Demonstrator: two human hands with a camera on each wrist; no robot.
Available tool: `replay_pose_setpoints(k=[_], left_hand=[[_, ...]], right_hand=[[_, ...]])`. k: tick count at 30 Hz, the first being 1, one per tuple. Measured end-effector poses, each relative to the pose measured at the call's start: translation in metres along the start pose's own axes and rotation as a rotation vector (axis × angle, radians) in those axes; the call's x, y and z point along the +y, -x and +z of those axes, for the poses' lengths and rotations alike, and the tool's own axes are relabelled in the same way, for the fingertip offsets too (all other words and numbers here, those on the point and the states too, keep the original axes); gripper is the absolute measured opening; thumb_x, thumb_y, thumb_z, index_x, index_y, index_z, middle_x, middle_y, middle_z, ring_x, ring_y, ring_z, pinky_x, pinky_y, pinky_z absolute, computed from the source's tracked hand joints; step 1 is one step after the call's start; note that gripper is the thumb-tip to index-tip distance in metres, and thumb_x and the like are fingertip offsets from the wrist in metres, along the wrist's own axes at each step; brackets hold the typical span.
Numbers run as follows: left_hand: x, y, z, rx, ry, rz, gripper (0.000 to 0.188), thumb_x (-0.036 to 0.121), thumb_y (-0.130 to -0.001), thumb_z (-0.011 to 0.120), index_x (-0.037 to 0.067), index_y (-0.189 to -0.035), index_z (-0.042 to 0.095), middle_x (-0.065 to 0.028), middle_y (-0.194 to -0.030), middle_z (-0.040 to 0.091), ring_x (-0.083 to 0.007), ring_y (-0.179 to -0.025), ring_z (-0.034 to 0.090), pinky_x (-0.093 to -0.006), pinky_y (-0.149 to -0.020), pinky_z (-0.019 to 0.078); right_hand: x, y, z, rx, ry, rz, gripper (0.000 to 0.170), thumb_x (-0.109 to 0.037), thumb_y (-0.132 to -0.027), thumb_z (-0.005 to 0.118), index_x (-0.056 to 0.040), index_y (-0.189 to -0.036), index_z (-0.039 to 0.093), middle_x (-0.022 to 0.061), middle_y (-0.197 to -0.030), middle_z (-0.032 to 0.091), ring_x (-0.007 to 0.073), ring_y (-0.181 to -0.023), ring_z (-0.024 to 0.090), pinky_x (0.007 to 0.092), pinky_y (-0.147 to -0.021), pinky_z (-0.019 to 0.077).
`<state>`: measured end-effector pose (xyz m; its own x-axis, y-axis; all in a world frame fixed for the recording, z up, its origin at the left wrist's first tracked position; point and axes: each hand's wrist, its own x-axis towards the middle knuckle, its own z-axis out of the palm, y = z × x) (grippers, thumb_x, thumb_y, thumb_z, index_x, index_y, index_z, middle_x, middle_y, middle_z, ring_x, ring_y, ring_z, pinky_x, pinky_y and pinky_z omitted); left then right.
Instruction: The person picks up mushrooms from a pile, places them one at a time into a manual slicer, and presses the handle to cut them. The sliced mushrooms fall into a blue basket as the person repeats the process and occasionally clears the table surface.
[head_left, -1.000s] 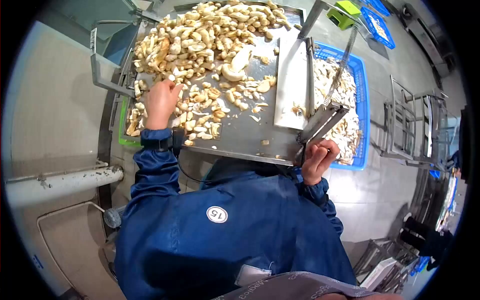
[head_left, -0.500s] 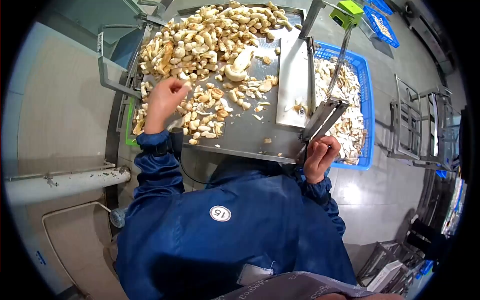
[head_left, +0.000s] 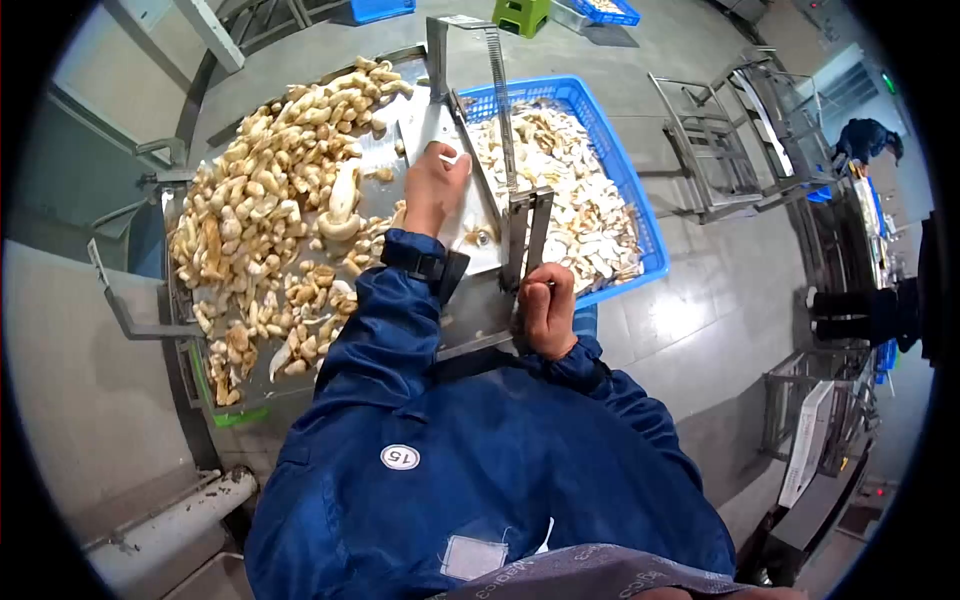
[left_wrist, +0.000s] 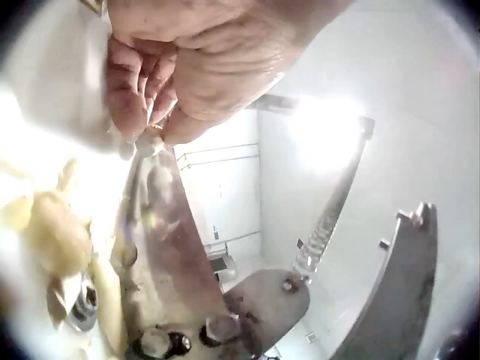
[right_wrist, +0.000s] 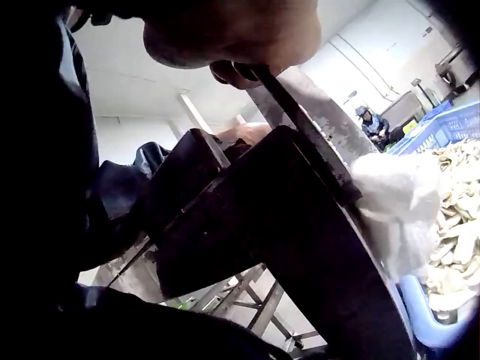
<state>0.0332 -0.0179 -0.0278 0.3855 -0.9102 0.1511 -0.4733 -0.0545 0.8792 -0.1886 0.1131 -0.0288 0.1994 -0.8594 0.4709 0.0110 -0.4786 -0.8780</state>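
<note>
My left hand (head_left: 432, 190) is over the white cutting board (head_left: 470, 235), beside the long blade of a metal lever cutter (head_left: 478, 165). Its fingertips pinch a small pale mushroom piece (left_wrist: 148, 142), close to the blade. With curled fingers my right hand (head_left: 548, 310) grips the cutter's handle (right_wrist: 300, 127) at the table's front edge. Left of the board, whole mushrooms (head_left: 255, 190) lie heaped on the steel table, a large one (head_left: 343, 200) nearest my left hand. Sliced mushrooms (head_left: 575, 205) fill a blue basket (head_left: 655, 240) right of the blade.
The cutter's upright spring (head_left: 502, 110) rises between board and basket. A metal arm (head_left: 140, 320) juts out at the table's left side. Metal racks (head_left: 705, 150) stand on the floor to the right, and a person (head_left: 868, 140) is farther back.
My left hand has moved from the mushroom pile right to the cutting board with a mushroom piece. The head view has swung to the right. My right hand stays on the handle.
</note>
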Motion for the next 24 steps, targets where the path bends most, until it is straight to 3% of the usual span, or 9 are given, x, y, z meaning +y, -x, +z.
replay_pose_setpoints(k=[1, 2, 5, 8, 13, 14, 19, 21, 24], left_hand=[[0.01, 0.006, 0.002, 0.023, -0.008, -0.004, 0.031, 0.029, -0.084, 0.071, 0.003, -0.099, 0.065, -0.0164, -0.082, 0.069, -0.0287, -0.069, 0.068, -0.0378, -0.062, 0.0521], [0.006, 0.006, 0.007, -0.041, 0.064, -0.016, 0.026, 0.022, -0.091, 0.066, 0.0, -0.105, 0.063, -0.0083, -0.073, 0.067, -0.0121, -0.061, 0.065, -0.0266, -0.054, 0.0524], [0.017, 0.013, 0.0, -0.071, 0.309, -0.106, 0.021, 0.016, -0.093, 0.063, 0.0, -0.106, 0.063, -0.0079, -0.076, 0.067, -0.0118, -0.066, 0.066, -0.0254, -0.057, 0.0541], [0.013, 0.014, -0.004, -0.078, 0.274, -0.003, 0.017, 0.01, -0.092, 0.064, -0.003, -0.103, 0.066, -0.0085, -0.08, 0.069, -0.0123, -0.07, 0.067, -0.025, -0.063, 0.0562], [-0.007, 0.005, 0.008, -0.057, 0.221, 0.087, 0.014, 0.005, -0.09, 0.067, -0.004, -0.1, 0.068, -0.0108, -0.085, 0.072, -0.0134, -0.074, 0.068, -0.026, -0.067, 0.0563], [-0.007, 0.005, 0.011, -0.049, 0.257, 0.029, 0.012, 0.005, -0.09, 0.067, -0.004, -0.098, 0.068, -0.011, -0.085, 0.072, -0.0138, -0.073, 0.068, -0.0266, -0.067, 0.0564], [0.002, 0.008, 0.005, -0.019, 0.177, 0.006, 0.011, 0.008, -0.087, 0.07, -0.002, -0.091, 0.068, -0.0101, -0.084, 0.072, -0.013, -0.071, 0.068, -0.0261, -0.065, 0.055], [0.012, 0.009, -0.003, -0.029, 0.127, 0.014, 0.012, 0.009, -0.086, 0.071, -0.001, -0.091, 0.068, -0.0104, -0.082, 0.072, -0.0128, -0.071, 0.068, -0.0266, -0.065, 0.0547], [0.013, 0.014, -0.001, -0.008, 0.116, 0.073, 0.014, 0.01, -0.086, 0.071, -0.001, -0.094, 0.069, -0.0105, -0.08, 0.073, -0.0125, -0.075, 0.069, -0.0259, -0.069, 0.0541]], right_hand=[[0.002, 0.0, -0.001, 0.003, -0.007, -0.011, 0.018, -0.022, -0.102, 0.05, -0.0051, -0.108, 0.047, 0.0049, -0.077, 0.054, 0.0113, -0.063, 0.049, 0.0278, -0.058, 0.042], [0.004, 0.001, -0.001, 0.003, -0.016, -0.019, 0.018, -0.022, -0.102, 0.05, -0.005, -0.108, 0.047, 0.0048, -0.077, 0.053, 0.0111, -0.062, 0.048, 0.0276, -0.057, 0.0419], [0.0, 0.002, 0.002, -0.003, -0.072, 0.029, 0.017, -0.02, -0.102, 0.048, -0.0041, -0.108, 0.046, 0.0045, -0.076, 0.052, 0.0096, -0.062, 0.046, 0.0259, -0.057, 0.0407], [-0.004, -0.004, 0.001, -0.015, -0.083, -0.009, 0.017, -0.02, -0.103, 0.047, -0.0036, -0.109, 0.046, 0.0023, -0.076, 0.05, 0.0076, -0.062, 0.044, 0.0235, -0.056, 0.0394], [-0.091, -0.077, 0.005, -0.019, -0.244, 0.224, 0.017, -0.019, -0.104, 0.046, -0.0035, -0.111, 0.045, -0.0001, -0.076, 0.048, 0.0066, -0.06, 0.04, 0.0212, -0.054, 0.0359], [-0.096, -0.082, 0.008, -0.008, -0.292, 0.235, 0.018, -0.02, -0.104, 0.046, -0.0035, -0.11, 0.045, 0.0002, -0.076, 0.047, 0.0062, -0.06, 0.038, 0.0206, -0.053, 0.0347], [-0.015, -0.011, 0.005, -0.017, -0.077, -0.029, 0.015, -0.021, -0.104, 0.044, -0.0054, -0.105, 0.043, 0.0014, -0.077, 0.046, 0.0056, -0.063, 0.039, 0.0206, -0.055, 0.0348], [-0.021, -0.014, 0.002, -0.031, -0.069, 0.004, 0.014, -0.019, -0.104, 0.044, -0.0054, -0.106, 0.043, 0.0009, -0.078, 0.046, 0.0056, -0.062, 0.038, 0.0201, -0.055, 0.0336], [-0.096, -0.072, 0.008, -0.004, -0.359, 0.314, 0.014, -0.019, -0.105, 0.044, -0.006, -0.11, 0.044, -0.0019, -0.078, 0.045, 0.004, -0.059, 0.035, 0.0186, -0.052, 0.0287]])
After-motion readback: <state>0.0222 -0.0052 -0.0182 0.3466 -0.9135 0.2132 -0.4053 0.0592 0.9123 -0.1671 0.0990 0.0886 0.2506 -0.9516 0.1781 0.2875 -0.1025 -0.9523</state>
